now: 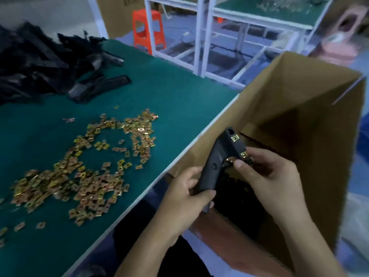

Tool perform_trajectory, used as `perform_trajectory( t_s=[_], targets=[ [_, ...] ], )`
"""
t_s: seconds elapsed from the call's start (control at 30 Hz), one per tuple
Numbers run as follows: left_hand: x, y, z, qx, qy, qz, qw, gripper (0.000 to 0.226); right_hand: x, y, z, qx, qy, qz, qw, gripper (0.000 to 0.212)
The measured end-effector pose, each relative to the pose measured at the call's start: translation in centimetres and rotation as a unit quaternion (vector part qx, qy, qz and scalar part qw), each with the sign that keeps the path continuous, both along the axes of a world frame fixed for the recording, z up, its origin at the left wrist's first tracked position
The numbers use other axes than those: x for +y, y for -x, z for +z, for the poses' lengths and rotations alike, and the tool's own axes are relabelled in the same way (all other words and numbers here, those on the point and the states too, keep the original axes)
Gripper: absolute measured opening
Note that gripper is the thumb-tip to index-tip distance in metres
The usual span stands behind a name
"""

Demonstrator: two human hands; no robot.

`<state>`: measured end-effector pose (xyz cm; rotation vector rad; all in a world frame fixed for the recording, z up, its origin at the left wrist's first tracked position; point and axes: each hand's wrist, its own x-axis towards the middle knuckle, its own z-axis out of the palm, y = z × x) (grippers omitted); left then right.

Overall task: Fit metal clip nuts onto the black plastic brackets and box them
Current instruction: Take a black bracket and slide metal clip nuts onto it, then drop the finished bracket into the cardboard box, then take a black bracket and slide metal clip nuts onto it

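Head view, contents listed by size.

Surface [169, 100]: green mat with a pale edge, filling the left half of the view.

Cardboard box [311, 120]: open-topped, standing just beside the surface's right edge; dark parts lie at its bottom, too dim to make out.

Pile of black plastic brackets [40, 62]: heaped on the far left of the surface, a few long pieces sliding out toward the middle.

Spread of metal clip nuts [89, 172]: brass-coloured squares, scattered loosely across the near left of the surface, thickest toward the near edge, well apart from the bracket pile.

Left hand [187, 194]: fingers closed around the lower leg of the held bracket.

Right hand [267, 172]: thumb and fingers pinched on the bracket's upper arm, at one of its fitted nuts.

Held bracket [217, 158]: black, forked, tilted, held by both hands above the box's near-left corner, clear of the surface.

Fitted clip nuts [235, 138]: one sits near the bracket's top end, a second lower down against the right fingertips; a third glint shows in the inner curve, unclear.

Background: orange stool [148, 31] and white-framed benches [201, 37] on the floor beyond.
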<state>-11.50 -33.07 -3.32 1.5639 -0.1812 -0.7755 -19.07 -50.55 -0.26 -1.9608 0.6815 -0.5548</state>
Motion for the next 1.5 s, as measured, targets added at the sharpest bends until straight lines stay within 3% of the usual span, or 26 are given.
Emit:
perform_trajectory(
  t_s=[0.13, 0.3, 0.57, 0.73, 0.9, 1.07, 1.2, 1.33, 1.5],
  targets=[
    [-2.7, -0.7, -2.1, -0.103, -0.034, -0.039, 0.993, 0.047, -2.4, 2.0, -1.1, 0.109, 0.055, -0.007, 0.992, 0.020],
    [-3.7, -1.1, -2.9, -0.189, -0.077, -0.064, 0.977, 0.061, -4.3, 3.6, -2.2, 0.255, 0.073, 0.004, 0.964, 0.040],
    [0.5, -0.6, -0.8, -0.260, -0.130, -0.049, 0.955, 0.046, -0.7, 0.7, -2.9, 0.200, 0.086, 0.086, 0.972, 0.035],
    [6.6, -1.3, 2.0, -0.325, -0.148, 0.061, 0.932, 0.039, 7.0, -4.8, -1.9, 0.095, 0.127, 0.218, 0.963, 0.047],
    [16.0, -2.8, 3.5, -0.359, -0.226, 0.248, 0.871, 0.031, 16.5, -10.4, -0.7, 0.028, 0.123, 0.368, 0.921, 0.063],
    [25.0, -3.7, 2.7, -0.331, -0.321, 0.378, 0.803, 0.035, 26.2, -14.9, -0.2, -0.008, 0.138, 0.489, 0.861, 0.050],
    [30.5, -4.2, 1.3, -0.306, -0.423, 0.427, 0.738, 0.035, 34.1, -18.1, -0.6, 0.015, 0.177, 0.540, 0.823, 0.048],
    [34.5, -7.3, 0.9, -0.269, -0.449, 0.425, 0.738, 0.040, 42.8, -20.6, -0.8, 0.043, 0.203, 0.581, 0.787, 0.047],
    [39.1, -11.7, 1.1, -0.255, -0.427, 0.475, 0.726, 0.041, 49.7, -27.3, -0.2, 0.060, 0.096, 0.548, 0.829, 0.060]
  ],
)
